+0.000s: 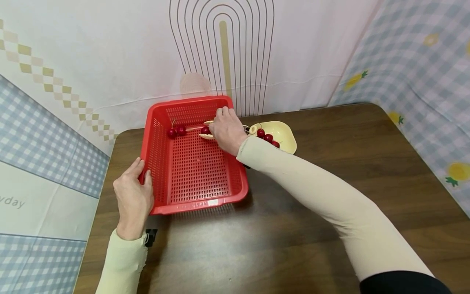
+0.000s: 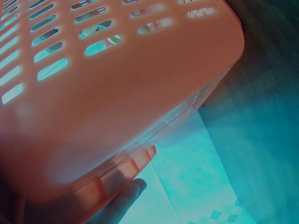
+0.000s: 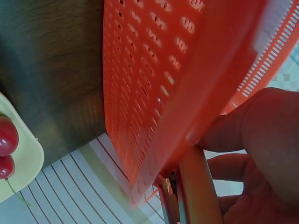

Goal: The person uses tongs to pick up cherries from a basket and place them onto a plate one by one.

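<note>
My left hand (image 1: 134, 190) grips the left rim of a red perforated plastic basket (image 1: 198, 175). In the left wrist view, a fingertip lies along the basket's rim (image 2: 126, 175). My right hand (image 1: 229, 130) reaches over the basket's right rim and holds tongs with cream tips (image 1: 207, 136). Between the tips, inside the basket, is a red cherry (image 1: 205, 130). The right wrist view shows the tongs' handle (image 3: 198, 186) close against the hand. Two more cherries (image 1: 176, 131) with stems lie near the basket's back left corner.
To the right of the basket, a pale yellow dish (image 1: 288, 132) holds several cherries (image 1: 268, 138). A cream ring (image 1: 253, 129) shows beside the dish, next to my right wrist. The brown wooden table (image 1: 330, 163) meets patterned curtains (image 1: 308, 49) at the back.
</note>
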Demonstrator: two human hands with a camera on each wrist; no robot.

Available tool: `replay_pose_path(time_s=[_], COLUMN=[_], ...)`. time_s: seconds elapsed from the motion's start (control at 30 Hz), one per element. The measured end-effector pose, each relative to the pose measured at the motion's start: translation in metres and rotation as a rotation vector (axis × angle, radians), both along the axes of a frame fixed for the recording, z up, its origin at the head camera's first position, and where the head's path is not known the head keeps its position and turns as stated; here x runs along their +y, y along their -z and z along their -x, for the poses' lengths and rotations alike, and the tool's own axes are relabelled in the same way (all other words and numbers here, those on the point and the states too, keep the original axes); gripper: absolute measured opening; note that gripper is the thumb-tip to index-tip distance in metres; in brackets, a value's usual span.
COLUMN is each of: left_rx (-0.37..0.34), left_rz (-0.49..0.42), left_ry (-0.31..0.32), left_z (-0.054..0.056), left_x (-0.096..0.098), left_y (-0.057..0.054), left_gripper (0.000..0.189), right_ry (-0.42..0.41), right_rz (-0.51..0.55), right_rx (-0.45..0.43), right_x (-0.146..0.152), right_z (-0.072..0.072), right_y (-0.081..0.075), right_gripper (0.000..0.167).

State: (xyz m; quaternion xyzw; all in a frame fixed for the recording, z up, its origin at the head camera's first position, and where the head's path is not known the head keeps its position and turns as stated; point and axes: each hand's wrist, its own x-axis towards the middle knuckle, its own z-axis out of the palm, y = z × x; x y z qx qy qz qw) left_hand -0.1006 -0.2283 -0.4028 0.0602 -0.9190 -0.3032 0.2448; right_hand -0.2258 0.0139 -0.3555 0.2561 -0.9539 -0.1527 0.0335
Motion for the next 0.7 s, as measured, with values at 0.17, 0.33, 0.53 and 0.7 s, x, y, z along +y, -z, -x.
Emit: replay_pose_path(time_s=[0.17, 0.33, 0.53, 0.7], left_rx=[-0.002, 0.003, -0.002, -0.005], left_rz=[-0.003, 0.002, -0.001, -0.003], left_ry=[0.002, 0.002, 0.0, 0.001], left_z=[0.0001, 0.0003, 0.0003, 0.0003], left_x=[0.0005, 0.0007, 0.0007, 0.0001], left_y=[-0.0004, 0.0002, 0.0002, 0.0008], left_gripper=[0.035, 0.035, 0.035, 0.035], right_ry=[0.013, 0.016, 0.004, 0.0], right_rz=[0.002, 0.013, 0.015, 0.034], right_rx=[-0.017, -0.032, -0.006, 0.003], right_x=[-0.0029, -0.003, -0.0004, 0.0044], right_z=[0.0009, 0.0008, -0.0011, -0.0037], right_y=[0.0007, 0.0006, -0.0007, -0.0036], right_gripper=[0.027, 0.025, 0.025, 0.023])
